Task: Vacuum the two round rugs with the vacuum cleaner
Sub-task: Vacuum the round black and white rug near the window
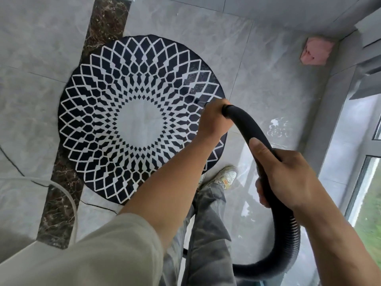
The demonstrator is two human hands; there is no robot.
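Both grips clasp the hose (245, 120) — left grip (214, 120) at its far end, right grip (288, 178) nearer — and suction may lift the round rug (127, 112), bunching it on the smooth floor (268, 58).

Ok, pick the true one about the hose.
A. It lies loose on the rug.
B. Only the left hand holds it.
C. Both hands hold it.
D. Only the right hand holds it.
C: the left hand grips the hose near its front end over the rug, and the right hand grips it further back.
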